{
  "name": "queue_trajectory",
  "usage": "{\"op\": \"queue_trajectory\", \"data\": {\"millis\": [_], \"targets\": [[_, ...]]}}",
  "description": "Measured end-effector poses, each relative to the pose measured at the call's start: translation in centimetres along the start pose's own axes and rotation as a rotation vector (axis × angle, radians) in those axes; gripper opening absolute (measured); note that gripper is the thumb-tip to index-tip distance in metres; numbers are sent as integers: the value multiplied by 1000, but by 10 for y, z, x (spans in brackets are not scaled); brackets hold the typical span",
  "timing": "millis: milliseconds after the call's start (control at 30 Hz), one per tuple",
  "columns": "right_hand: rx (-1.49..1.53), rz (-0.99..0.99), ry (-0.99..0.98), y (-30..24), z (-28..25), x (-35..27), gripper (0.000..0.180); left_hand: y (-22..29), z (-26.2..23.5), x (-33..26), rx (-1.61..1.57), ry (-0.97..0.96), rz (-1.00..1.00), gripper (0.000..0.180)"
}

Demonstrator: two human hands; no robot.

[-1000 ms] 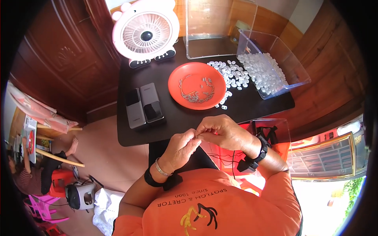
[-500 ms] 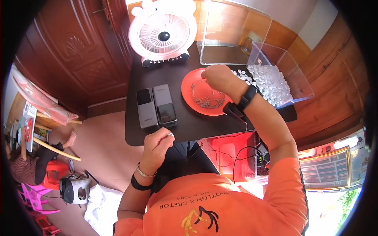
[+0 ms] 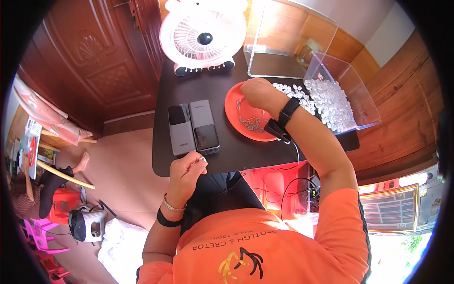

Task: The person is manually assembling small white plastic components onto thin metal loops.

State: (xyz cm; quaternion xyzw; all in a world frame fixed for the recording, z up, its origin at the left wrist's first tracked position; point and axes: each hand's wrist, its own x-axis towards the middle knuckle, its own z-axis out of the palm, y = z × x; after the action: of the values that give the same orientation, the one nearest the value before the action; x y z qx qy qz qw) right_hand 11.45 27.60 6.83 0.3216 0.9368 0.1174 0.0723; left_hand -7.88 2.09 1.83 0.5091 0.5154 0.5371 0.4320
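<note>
The left hand point(image 3: 185, 171) pinches a white piece point(image 3: 203, 159), while the right hand point(image 3: 260, 93), grip unclear, overhangs a red plate point(image 3: 231, 102) whose metal pieces point(image 3: 253, 124) could spill if the wrist device point(image 3: 277, 129) snags its rim.

Daylight blows out the lower right, the fan point(image 3: 204, 39) glares white, edges bend.

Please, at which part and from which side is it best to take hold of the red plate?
The red plate is probably best pinched at its left rim, coming from the near left. That edge is uncovered, while the right hand hides part of its far side and white pieces lie to its right. Keep it level, since loose metal bits lie inside.
</note>
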Motion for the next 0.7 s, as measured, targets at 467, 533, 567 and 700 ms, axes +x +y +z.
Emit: {"op": "queue_trajectory", "data": {"millis": [467,533,567,700], "targets": [[289,70,104,13,-7,-28,13,2,17,-3,-220,15,-129,20],[369,134,171,19,-7,-31,13,3,19,1,-216,4,-138,20],[369,138,175,22,-3,-31,13,4,19,2,-214,-5,-149,21],[243,25,201,22,8,-24,10,2,18,4,-174,-10,-153,22]]}}
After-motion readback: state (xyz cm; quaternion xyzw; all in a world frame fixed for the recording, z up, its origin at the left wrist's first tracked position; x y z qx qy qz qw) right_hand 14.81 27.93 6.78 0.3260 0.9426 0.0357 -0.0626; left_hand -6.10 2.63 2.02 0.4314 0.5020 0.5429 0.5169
